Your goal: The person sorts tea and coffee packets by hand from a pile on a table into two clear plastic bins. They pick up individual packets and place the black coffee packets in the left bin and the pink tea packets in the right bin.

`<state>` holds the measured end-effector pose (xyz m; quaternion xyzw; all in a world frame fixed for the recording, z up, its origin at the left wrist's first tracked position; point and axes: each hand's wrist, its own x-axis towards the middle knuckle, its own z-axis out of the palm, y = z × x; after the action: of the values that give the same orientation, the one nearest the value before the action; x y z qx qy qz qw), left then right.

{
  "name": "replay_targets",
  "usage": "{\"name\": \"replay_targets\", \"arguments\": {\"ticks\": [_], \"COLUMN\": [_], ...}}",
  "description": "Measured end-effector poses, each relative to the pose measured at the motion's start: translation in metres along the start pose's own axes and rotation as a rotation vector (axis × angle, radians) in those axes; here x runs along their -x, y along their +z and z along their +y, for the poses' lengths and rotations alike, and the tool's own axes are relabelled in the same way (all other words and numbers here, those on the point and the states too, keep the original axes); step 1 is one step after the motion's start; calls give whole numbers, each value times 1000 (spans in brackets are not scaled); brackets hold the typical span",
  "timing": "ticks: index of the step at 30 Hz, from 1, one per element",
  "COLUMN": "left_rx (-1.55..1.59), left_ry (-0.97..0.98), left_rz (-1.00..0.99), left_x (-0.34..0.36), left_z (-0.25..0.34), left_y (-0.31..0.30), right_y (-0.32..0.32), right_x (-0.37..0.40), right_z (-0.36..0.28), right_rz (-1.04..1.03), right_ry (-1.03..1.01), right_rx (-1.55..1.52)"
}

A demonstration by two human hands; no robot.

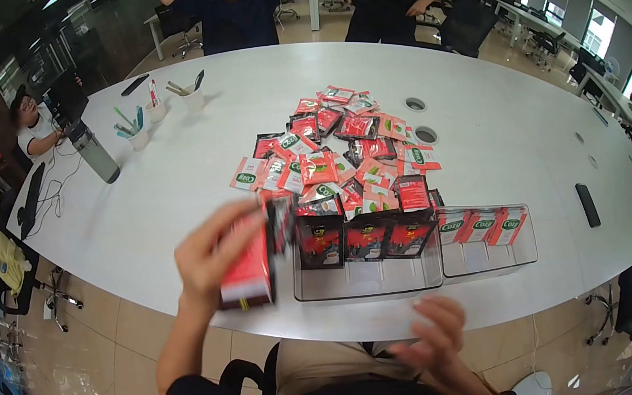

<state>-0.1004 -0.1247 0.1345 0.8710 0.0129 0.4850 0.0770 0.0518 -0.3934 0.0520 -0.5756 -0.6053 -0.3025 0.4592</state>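
Right now we hold a red-and-black pack (247,269) in our left hand (221,248), the fingers closed over its upper part. A small dark packet (281,223) shows at our fingertips; it is too blurred for us to tell whether we grip it too. Our right hand (434,333) hovers by the near edge of the table (539,107), blurred, its fingers loosely bent and apart, with nothing in it that we can see.

The pack is over the table, just to the left of the large bin (371,295). In that clear bin, three dark sachets (366,241) stand in a row toward the far side. Just to its right we have the small bin (492,272), also clear, where three Cozy sachets (480,228) lean side by side.

Beyond the bins we see a loose pile (319,166) of red, black and pale sachets, overlapping at many angles. Well apart to the right lies a dark phone (587,204). Over on the left stand a bottle (93,153) and three cups (191,99) with pens. Across the table are two people (235,9), one with both arms raised to the head.
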Motion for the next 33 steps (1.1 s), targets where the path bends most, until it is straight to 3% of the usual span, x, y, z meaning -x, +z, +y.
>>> {"name": "replay_targets", "arguments": {"ticks": [2,5,10,14,17,19,21,23,26,29,32,33], "left_rx": [-110,-125,-160,-165,13,123,147,242,461,553,621,645], "left_ry": [72,110,77,16,-183,-286,-482,-695,-978,-1001,-1045,-1057], "left_rz": [-100,-176,-161,-20,203,437,557,608,686,649,619,611], "left_x": [18,38,50,55,76,100,115,130,129,127,129,130], "left_z": [30,62,61,41,29,22,28,27,20,14,17,17], "left_y": [-17,-17,-10,9,25,43,52,57,56,54,52,51], "right_y": [31,44,48,31,12,19,32,44,49,75,94,94], "right_x": [-24,-50,-54,-58,-55,-50,-53,-54,-74,-74,-70,-70], "right_z": [-19,-34,-43,-41,-36,-27,-7,5,4,4,0,2], "right_rz": [97,-155,-190,-203,-198,18,234,357,46,-397,-256,-222], "right_ry": [-110,-277,-247,-208,-119,7,103,347,567,669,616,512], "right_rx": [-134,-194,-162,-179,-162,-111,-79,-76,-216,-256,-276,-170]}}
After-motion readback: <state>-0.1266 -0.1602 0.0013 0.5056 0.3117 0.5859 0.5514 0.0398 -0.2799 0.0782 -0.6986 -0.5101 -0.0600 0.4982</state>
